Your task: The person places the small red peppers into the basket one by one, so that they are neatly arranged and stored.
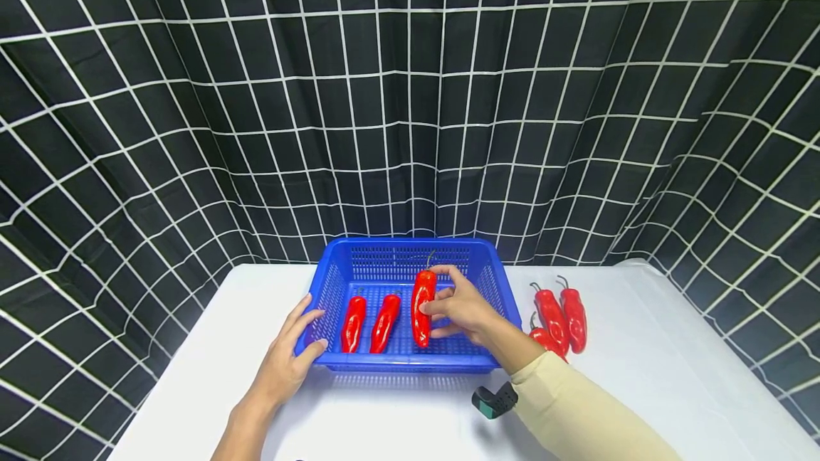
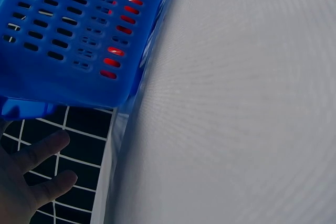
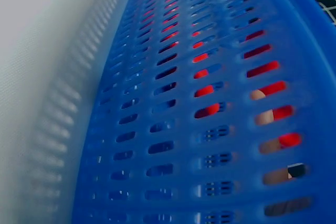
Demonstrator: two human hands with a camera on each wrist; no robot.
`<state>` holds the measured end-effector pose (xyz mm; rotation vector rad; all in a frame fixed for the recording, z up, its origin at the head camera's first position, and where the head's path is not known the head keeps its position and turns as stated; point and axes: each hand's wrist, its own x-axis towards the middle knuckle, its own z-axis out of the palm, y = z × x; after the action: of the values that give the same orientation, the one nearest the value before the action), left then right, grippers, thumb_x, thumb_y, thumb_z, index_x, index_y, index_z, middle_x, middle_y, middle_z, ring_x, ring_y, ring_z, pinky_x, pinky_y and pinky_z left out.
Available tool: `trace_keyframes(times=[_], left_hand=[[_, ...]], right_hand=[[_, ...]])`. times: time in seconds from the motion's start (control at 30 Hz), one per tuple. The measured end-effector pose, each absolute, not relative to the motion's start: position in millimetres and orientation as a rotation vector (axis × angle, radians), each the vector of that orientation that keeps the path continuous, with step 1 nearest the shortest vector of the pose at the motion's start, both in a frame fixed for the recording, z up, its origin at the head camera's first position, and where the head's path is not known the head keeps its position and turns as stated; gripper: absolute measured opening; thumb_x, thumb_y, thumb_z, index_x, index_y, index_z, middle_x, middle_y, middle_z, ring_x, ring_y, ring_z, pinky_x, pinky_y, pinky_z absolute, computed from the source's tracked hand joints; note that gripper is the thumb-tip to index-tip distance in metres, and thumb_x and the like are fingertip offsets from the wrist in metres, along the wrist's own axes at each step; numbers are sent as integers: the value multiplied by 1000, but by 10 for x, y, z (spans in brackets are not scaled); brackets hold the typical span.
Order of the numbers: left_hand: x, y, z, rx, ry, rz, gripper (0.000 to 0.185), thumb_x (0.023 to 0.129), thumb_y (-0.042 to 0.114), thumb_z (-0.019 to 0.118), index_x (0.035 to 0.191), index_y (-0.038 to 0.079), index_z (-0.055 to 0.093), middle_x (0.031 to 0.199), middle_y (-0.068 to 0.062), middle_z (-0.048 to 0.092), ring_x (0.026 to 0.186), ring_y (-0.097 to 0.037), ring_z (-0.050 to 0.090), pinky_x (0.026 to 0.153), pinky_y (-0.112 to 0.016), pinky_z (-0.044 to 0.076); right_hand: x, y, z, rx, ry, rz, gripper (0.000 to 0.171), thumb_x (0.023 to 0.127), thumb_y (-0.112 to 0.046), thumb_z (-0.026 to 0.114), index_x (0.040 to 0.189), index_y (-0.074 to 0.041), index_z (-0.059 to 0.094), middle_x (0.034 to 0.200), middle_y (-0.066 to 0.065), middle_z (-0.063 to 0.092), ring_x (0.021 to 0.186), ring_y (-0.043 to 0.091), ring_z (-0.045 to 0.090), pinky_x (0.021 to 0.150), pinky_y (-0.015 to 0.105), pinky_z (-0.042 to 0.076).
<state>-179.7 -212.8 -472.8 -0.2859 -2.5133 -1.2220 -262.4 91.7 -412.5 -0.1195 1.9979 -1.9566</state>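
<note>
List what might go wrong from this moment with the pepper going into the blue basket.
1. The right hand pinches the glossy red pepper only from one side; it may slip and land crooked on the two red peppers already lying in the blue perforated plastic basket.
2. The left hand merely rests against the basket's corner, so a push might slide it on the smooth white table.
3. Reaching back, the sleeve could knock the three loose red peppers beside the basket.

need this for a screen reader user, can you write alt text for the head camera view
A person's right hand holds a red pepper inside a blue basket on a white table, beside two more peppers lying in the basket. The left hand rests on the basket's left rim, and three peppers lie on the table to the right, before a black grid-patterned curtain.
</note>
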Motion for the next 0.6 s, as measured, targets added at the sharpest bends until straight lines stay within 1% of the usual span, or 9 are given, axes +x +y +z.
trace_keyframes(times=[0.27,0.5,0.6], left_hand=[[-1792,-2132,-4719,-282,-2516,-1224,48,89,19,61,135,9,55,156,-6,28,139,-38,25,103,-66,22],[-1788,-2122,-4715,-275,-2515,-1235,48,88,19,61,135,9,54,156,-5,27,140,-38,24,104,-65,21],[-1789,-2111,-4716,-275,-2523,-1233,48,89,20,60,135,10,54,156,-5,27,140,-38,24,104,-66,21]], right_hand=[[-2658,825,-4182,-93,2046,-1879,67,80,7,70,135,-17,41,97,21,56,75,32,62,58,47,56],[-2690,748,-4210,-91,2107,-1810,66,78,8,70,134,-14,41,89,20,60,72,31,62,62,51,56],[-2707,722,-4218,-85,2130,-1785,67,78,9,69,134,-13,40,88,20,61,71,32,63,61,50,56]])
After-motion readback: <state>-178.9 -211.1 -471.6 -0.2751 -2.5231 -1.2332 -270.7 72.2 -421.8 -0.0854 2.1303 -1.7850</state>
